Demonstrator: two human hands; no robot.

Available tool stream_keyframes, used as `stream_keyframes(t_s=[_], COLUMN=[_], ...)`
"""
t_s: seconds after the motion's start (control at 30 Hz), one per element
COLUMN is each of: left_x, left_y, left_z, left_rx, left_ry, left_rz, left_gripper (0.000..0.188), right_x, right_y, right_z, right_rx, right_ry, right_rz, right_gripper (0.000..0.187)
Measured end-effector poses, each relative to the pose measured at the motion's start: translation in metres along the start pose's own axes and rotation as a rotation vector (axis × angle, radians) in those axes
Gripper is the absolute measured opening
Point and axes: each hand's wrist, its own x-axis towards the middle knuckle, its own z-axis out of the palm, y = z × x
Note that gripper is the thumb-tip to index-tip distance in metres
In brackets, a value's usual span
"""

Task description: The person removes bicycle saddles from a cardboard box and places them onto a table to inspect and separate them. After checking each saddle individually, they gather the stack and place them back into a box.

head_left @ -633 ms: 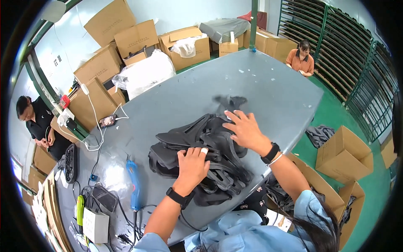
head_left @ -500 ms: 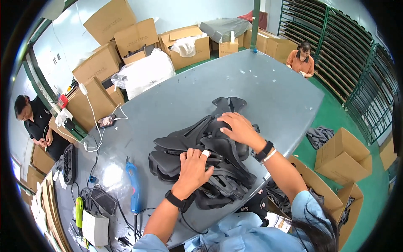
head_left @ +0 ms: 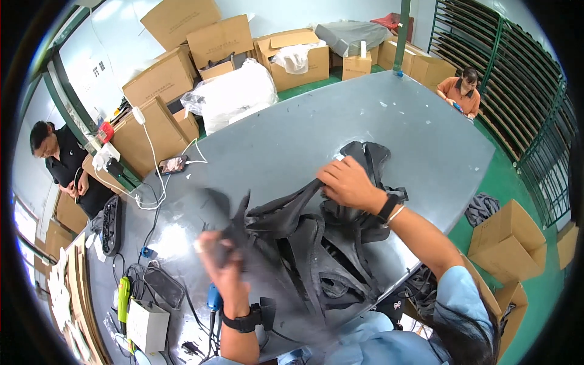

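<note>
A heap of dark grey, soft-looking cut pieces (head_left: 313, 249) with curved edges and openings lies on the grey table in front of me. My left hand (head_left: 224, 261) is smeared by motion at the left side of the heap, its fingers closed round a dark grey piece (head_left: 214, 205) that is lifted and blurred. At the heap's far side, my right hand (head_left: 350, 182) pinches the raised edge of another dark grey piece (head_left: 286, 210). A blue corded hand tool (head_left: 214, 298) lies under my left hand, mostly hidden.
On the table's left lie a phone (head_left: 173, 164), cables, a white box (head_left: 146, 325), a green-yellow tool (head_left: 123, 298) and a black power strip (head_left: 111, 225). Open cartons (head_left: 508, 240) stand at the right. One person (head_left: 61, 158) is at the left, another (head_left: 460, 94) at the far right.
My left hand has moved left off the heap, pulling up a piece. My right hand has closed on an edge and raised it. The heap is more spread out, and the view has shifted.
</note>
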Motion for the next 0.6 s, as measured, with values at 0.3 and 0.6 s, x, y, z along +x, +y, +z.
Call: stream_keyframes(t_s=[0.3, 0.6], left_x=[0.005, 0.003], left_y=[0.012, 0.032], left_z=[-0.032, 0.003], left_rx=[-0.582, -0.215], left_ry=[0.382, 0.381], left_rz=[0.078, 0.196], left_gripper=[0.048, 0.031], right_x=[-0.006, -0.029], right_y=[0.013, -0.001], right_z=[-0.033, -0.027], right_rx=[0.105, -0.029], right_ry=[-0.013, -0.149], right_rz=[0.048, 0.157], right_gripper=[0.023, 0.04])
